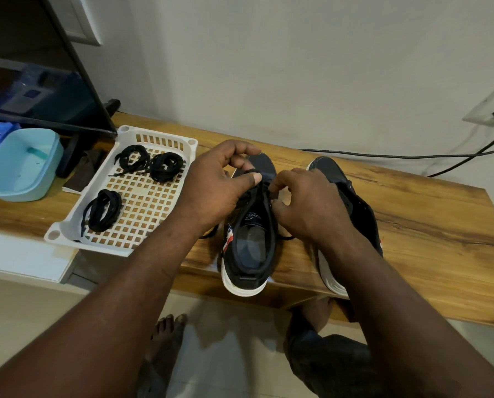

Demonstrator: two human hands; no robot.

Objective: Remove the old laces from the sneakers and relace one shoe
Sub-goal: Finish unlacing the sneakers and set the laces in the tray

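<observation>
Sneaker point(251, 254) sits heel toward me at the near edge of the desk point(427, 225). My guess is I'm mid-unlacing. My left hand point(220, 182) has thumb and fingers pinched on a loop of black lace point(250, 171) up by the toe-end eyelets, and my right hand point(306, 208) nips the same lace just beside it. Next move is probably drawing it through the eyelets without snagging. Second sneaker point(355, 202) is on the right. On the left is a white tray point(54, 234) with three coiled laces point(103, 209). Behind all that, plain wall and a black cable point(383, 155).
</observation>
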